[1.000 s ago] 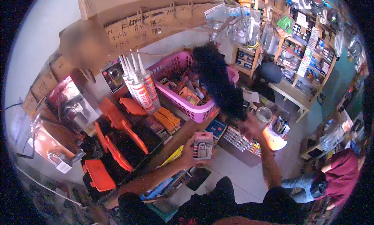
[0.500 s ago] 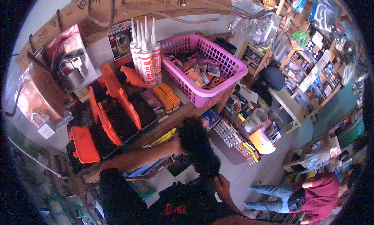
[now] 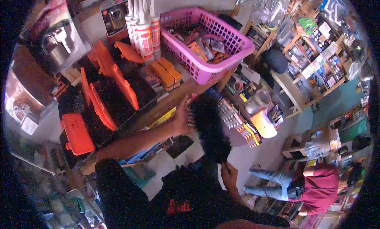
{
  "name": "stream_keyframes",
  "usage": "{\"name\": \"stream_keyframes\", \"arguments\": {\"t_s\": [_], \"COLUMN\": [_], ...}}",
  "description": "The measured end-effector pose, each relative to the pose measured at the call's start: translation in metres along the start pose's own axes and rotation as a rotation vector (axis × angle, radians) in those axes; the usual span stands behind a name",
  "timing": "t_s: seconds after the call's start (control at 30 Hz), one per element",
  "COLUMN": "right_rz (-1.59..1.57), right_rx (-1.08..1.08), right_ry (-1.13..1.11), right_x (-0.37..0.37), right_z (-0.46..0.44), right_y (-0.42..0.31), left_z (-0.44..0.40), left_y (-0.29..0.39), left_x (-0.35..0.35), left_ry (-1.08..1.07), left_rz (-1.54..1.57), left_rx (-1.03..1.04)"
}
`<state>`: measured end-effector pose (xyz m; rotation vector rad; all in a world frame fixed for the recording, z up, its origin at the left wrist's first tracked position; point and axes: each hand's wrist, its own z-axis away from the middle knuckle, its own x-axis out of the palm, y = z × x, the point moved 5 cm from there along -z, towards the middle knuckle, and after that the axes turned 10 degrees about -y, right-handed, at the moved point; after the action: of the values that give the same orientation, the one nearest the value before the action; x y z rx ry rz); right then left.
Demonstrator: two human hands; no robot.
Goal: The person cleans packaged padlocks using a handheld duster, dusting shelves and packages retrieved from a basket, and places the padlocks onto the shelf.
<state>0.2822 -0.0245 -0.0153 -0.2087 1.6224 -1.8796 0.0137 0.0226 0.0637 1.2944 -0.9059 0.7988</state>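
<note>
A fluffy black duster (image 3: 209, 126) hangs in front of my body, its head reaching up towards the shelf edge. Around its lower end, at the handle, my right hand (image 3: 229, 176) is closed. My left hand (image 3: 183, 117) is beside the upper part of the duster, fingers curled at a small pale and reddish item that the fibres partly cover; its kind cannot be made out. Just beyond lie yellow-orange small boxes (image 3: 166, 72) and a pink plastic basket (image 3: 206, 66) of packaged goods.
White sealant tubes (image 3: 145, 41) stand behind an open black organiser with orange lids (image 3: 105, 106). Packaged padlocks (image 3: 59, 46) hang at left. At right are a glass jar (image 3: 258, 102) and a row of carded goods (image 3: 237, 124). A person in a maroon shirt (image 3: 321, 187) stands lower right.
The view has tipped down, so the shelf goods sit higher in it. My left hand shows more beside the duster, with a small item at its fingers. My right hand still grips the handle.
</note>
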Motion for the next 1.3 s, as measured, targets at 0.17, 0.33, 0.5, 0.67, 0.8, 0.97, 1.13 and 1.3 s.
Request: {"name": "stream_keyframes", "arguments": {"t_s": [0.17, 0.33, 0.5, 0.67, 0.8, 0.97, 1.13, 1.3], "right_rz": [0.216, 0.068, 0.144, 0.145, 0.039, 0.091, 0.045, 0.196], "right_rx": [-0.076, -0.027, -0.017, 0.035, 0.152, 0.111, 0.224, 0.108], "right_ry": [-0.04, -0.03, -0.076, -0.061, -0.06, -0.039, -0.017, -0.022], "right_x": [-0.008, -0.025, -0.04, -0.047, -0.068, -0.081, -0.07, -0.062], "right_z": [-0.001, -0.004, -0.002, 0.005, 0.016, 0.022, 0.02, 0.015], "right_y": [0.021, 0.05, 0.031, 0.03, 0.09, 0.112, 0.124, 0.092], "left_z": [-0.024, -0.004, -0.014, -0.016, 0.002, -0.015, -0.003, -0.004], "left_y": [-0.017, -0.011, -0.03, -0.043, -0.024, -0.03, -0.036, -0.035], "left_x": [-0.044, -0.046, -0.097, -0.121, -0.038, -0.092, -0.089, -0.106], "left_ry": [-0.128, 0.372, 0.041, 0.12, -0.014, 0.084, 0.263, -0.058], "left_rz": [0.205, -0.129, -0.156, -0.055, -0.273, -0.856, -0.376, -1.318], "left_rx": [-0.114, -0.237, -0.217, -0.375, -0.553, -0.05, -0.587, 0.087]}}
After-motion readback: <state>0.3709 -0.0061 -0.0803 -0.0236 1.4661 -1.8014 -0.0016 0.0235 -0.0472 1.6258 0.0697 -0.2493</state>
